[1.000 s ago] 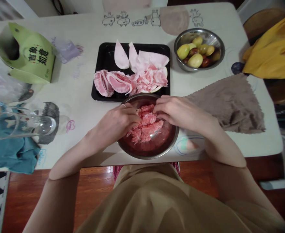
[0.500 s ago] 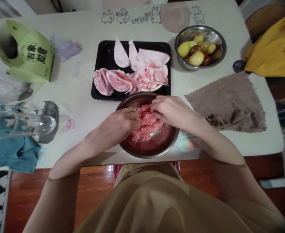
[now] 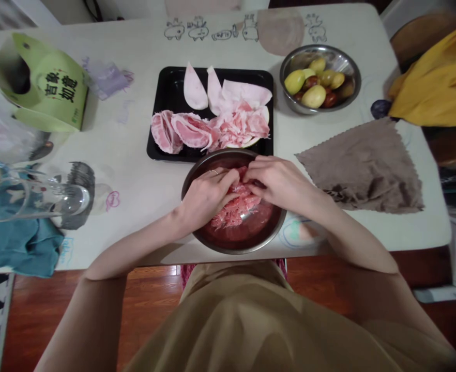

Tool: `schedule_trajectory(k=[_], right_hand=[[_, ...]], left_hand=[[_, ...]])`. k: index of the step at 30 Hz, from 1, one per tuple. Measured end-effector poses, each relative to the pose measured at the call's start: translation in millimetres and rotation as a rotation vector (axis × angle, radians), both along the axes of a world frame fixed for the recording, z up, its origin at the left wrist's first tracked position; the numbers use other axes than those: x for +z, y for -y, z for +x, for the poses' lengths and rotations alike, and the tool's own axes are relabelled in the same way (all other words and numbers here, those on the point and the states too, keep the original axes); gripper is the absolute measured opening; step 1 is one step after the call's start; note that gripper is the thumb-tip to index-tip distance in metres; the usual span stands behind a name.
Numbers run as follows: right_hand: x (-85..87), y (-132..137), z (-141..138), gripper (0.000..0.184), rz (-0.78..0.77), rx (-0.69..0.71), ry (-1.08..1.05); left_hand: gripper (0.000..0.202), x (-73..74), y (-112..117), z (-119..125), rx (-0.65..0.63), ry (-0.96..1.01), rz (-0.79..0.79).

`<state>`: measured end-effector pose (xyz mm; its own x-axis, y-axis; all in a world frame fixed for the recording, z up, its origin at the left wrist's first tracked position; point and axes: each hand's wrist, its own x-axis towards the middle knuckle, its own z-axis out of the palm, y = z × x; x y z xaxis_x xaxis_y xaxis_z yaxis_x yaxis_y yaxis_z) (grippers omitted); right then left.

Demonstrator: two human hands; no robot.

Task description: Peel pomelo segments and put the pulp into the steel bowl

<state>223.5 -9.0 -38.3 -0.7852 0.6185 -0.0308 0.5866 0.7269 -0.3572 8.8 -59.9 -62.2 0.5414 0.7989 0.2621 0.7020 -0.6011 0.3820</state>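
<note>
Red pomelo pulp (image 3: 233, 211) lies in pieces in a wide steel bowl (image 3: 247, 244) at the table's front edge. Over the bowl's left side, my left hand (image 3: 208, 194) is closed, thumb and fingers pinching pomelo flesh. My right hand (image 3: 276, 181) is closed on the same flesh from the right, its fingertips partly hidden. Just behind the bowl is a black tray (image 3: 168, 82). It bears thick pale peel pieces (image 3: 195, 90), pomelo segments (image 3: 193, 129) in their skin and a heap of torn pink membrane (image 3: 245, 124).
A steel bowl of green and red fruit (image 3: 314, 96) stands back right, near a dark round fruit (image 3: 380, 108). A brown cloth (image 3: 367, 165) lies to the right. At left are a green paper box (image 3: 53, 88), a clear glass (image 3: 38, 199) and a teal cloth (image 3: 22, 248).
My left hand has moved right and slightly up over the bowl, closer to my right hand, its thumb now showing. My right hand has barely shifted.
</note>
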Motion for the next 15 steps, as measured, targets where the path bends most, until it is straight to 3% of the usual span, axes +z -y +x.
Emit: schedule_trajectory(k=[3, 7, 15], right_hand=[[-13.8, 10.8, 8.5, 0.014, -0.001, -0.06, -0.15], [-29.2, 27.3, 9.9, 0.017, 0.068, -0.184, -0.257], [-30.9, 39.9, 4.1, 0.017, 0.074, -0.27, -0.368]], left_hand=[[0.011, -3.5, -0.2, 0.6, -0.022, 0.003, 0.048], [0.012, -3.6, 1.9, 0.8, -0.018, 0.031, -0.008], [0.004, 0.4, 5.2, 6.1, -0.061, 0.207, -0.105]])
